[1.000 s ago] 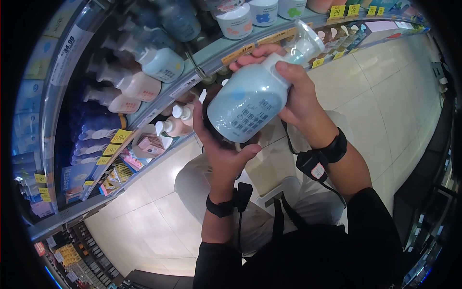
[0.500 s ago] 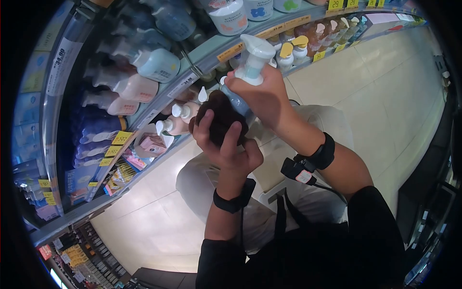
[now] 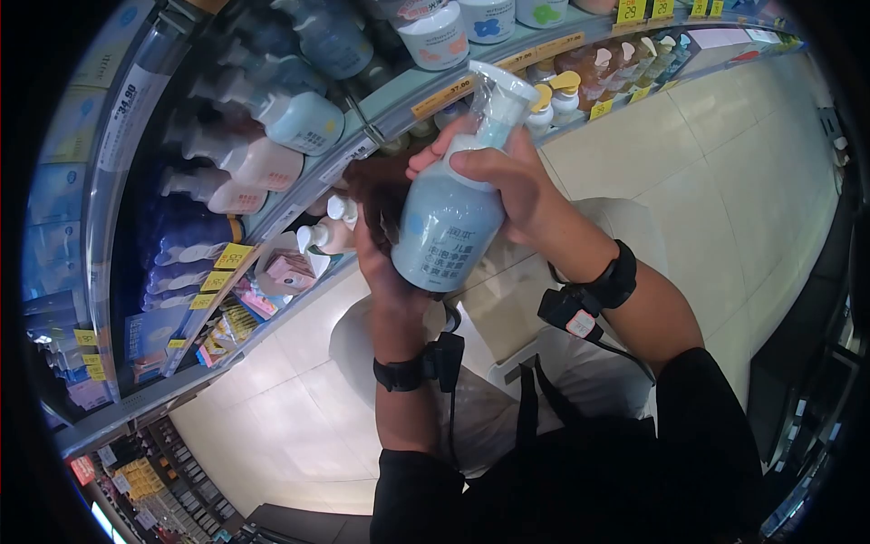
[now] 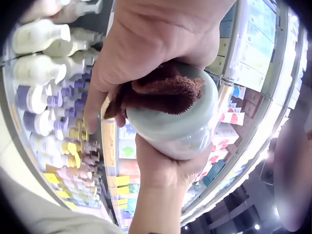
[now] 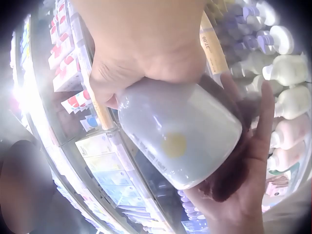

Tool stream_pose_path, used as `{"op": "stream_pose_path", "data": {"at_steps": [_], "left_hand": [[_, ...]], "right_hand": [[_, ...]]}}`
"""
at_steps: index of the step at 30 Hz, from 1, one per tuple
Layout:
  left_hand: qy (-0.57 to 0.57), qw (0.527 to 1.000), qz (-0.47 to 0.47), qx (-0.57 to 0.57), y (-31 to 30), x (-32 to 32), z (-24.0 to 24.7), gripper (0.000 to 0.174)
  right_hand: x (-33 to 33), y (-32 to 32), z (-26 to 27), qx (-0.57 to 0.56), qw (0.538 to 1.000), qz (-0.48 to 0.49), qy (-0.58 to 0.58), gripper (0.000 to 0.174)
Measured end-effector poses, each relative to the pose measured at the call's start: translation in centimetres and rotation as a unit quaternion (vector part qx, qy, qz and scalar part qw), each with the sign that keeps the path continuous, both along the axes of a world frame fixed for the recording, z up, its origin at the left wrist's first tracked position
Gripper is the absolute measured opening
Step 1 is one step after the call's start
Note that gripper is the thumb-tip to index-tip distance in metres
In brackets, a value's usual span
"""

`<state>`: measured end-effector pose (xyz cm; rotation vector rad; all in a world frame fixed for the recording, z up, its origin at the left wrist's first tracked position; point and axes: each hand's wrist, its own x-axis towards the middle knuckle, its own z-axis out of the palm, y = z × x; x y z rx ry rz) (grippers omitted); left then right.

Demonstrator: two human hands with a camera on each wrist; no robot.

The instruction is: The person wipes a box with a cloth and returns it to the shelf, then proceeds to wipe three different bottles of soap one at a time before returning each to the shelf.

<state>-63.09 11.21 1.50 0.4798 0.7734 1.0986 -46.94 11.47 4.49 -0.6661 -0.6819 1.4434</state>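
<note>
A pale blue pump bottle [image 3: 450,231], under clear wrap, tilts in front of the shelf with its label facing up. My right hand [image 3: 521,186] grips it around the neck, just below the white pump head [image 3: 506,91]. My left hand [image 3: 385,281] holds a brown cloth [image 3: 376,186] against the bottle's side and lower end. In the left wrist view the cloth [image 4: 168,92] bunches between the palm and the bottle's base [image 4: 180,129]. The right wrist view shows the bottle's other face with a yellow dot [image 5: 174,145]; the cloth [image 5: 226,180] lies at its bottom edge.
Shelves curve across the left and top. Blue and pink pump bottles [image 3: 263,163] and white jars [image 3: 433,38] stand on the upper shelf. Lower are yellow-topped bottles [image 3: 564,95], pink bottles [image 3: 328,238] and a small bin [image 3: 288,272]. Tiled floor [image 3: 671,181] lies to the right.
The bottle was label-up, then turned largely out of sight behind the hands and cloth, and now shows its label again, more upright. My left hand has moved to its left side with the cloth.
</note>
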Motion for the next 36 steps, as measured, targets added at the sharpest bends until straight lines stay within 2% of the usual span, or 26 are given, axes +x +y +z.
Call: {"op": "stream_pose_path", "data": {"at_steps": [2,5,6,7,8,9,10,13,14,17,19,20,22,23,25,28,29,31,32,34,36], "left_hand": [[-0.047,0.998,-0.035,-0.014,-0.7,1.1,1.1,0.052],[-0.085,0.996,-0.006,0.022,-0.6,0.8,-1.7,0.046],[0.028,0.99,0.037,0.135,-1.0,1.6,-0.9,0.05],[0.208,0.939,0.022,0.273,-0.7,0.9,-2.2,0.053],[0.368,0.827,0.006,0.425,-0.6,0.7,-2.1,0.054],[0.505,0.664,-0.012,0.552,-0.6,0.9,-1.4,0.056],[0.484,0.68,0.008,0.551,-0.9,1.7,-2.0,0.056],[0.491,0.655,0.056,0.572,-0.6,1.9,-2.3,0.061],[0.454,0.724,0.052,0.517,-1.2,1.8,-1.9,0.061],[0.395,0.829,0.07,0.391,-1.6,1.3,-2.3,0.064],[0.227,0.933,0.108,0.258,-1.3,1.7,-3.1,0.053],[-0.005,0.993,-0.027,0.114,-0.7,0.0,-3.1,0.054],[-0.054,0.994,-0.026,-0.091,-0.8,0.9,-0.3,0.065],[-0.16,0.978,-0.078,-0.109,-1.3,0.9,-0.5,0.063],[-0.271,0.947,-0.154,-0.079,-2.9,1.3,-1.4,0.066],[-0.205,0.961,-0.126,-0.137,-3.1,0.6,-1.2,0.07],[-0.198,0.967,-0.08,-0.136,-3.0,0.6,-0.9,0.066],[-0.182,0.974,0.012,-0.131,-2.7,0.6,-0.4,0.06],[-0.135,0.986,0.028,-0.094,-2.7,0.6,-0.4,0.058],[-0.04,0.997,0.058,-0.021,-3.1,0.5,-0.8,0.055],[0.001,0.993,0.119,0.021,-3.3,0.6,-2.6,0.052]], "right_hand": [[-0.1,0.0,-0.1,-0.004,1.0,-0.018,-0.018,0.025],[-0.2,0.5,-0.1,-0.056,0.994,-0.078,-0.058,0.023],[-0.3,0.6,-0.2,-0.09,0.988,-0.108,-0.062,0.022],[-0.4,0.7,-0.4,-0.124,0.981,-0.136,-0.065,0.02],[-0.2,0.7,-0.9,-0.13,0.979,-0.147,-0.059,0.016],[-0.1,0.7,-1.0,-0.138,0.977,-0.153,-0.054,0.017],[0.0,0.8,-1.1,-0.147,0.975,-0.162,-0.05,0.018],[-0.1,0.8,-1.0,-0.139,0.977,-0.159,-0.034,0.02],[-0.3,0.7,-0.9,-0.132,0.979,-0.156,-0.031,0.021],[-0.6,0.4,-0.9,-0.101,0.985,-0.132,-0.055,0.021],[-0.5,0.3,-0.8,-0.051,0.991,-0.096,-0.076,0.023],[-0.3,0.3,-0.8,-0.013,0.994,-0.068,-0.083,0.024],[-0.1,0.3,-0.5,0.062,0.993,-0.007,-0.099,0.031],[-0.1,0.3,-0.4,0.077,0.993,0.018,-0.09,0.03],[-0.4,0.3,-0.4,0.104,0.99,0.07,-0.069,0.028],[-0.1,0.9,-0.6,0.142,0.983,0.063,-0.093,0.03],[-0.1,1.0,-0.6,0.162,0.979,0.055,-0.108,0.03],[0.2,1.3,0.1,0.129,0.985,0.063,-0.1,0.028],[0.3,1.4,0.3,0.112,0.987,0.066,-0.096,0.028],[0.4,1.4,-0.2,0.051,0.996,0.069,-0.001,0.02],[0.6,1.1,-0.4,-0.021,0.993,0.076,0.082,0.011]]}}
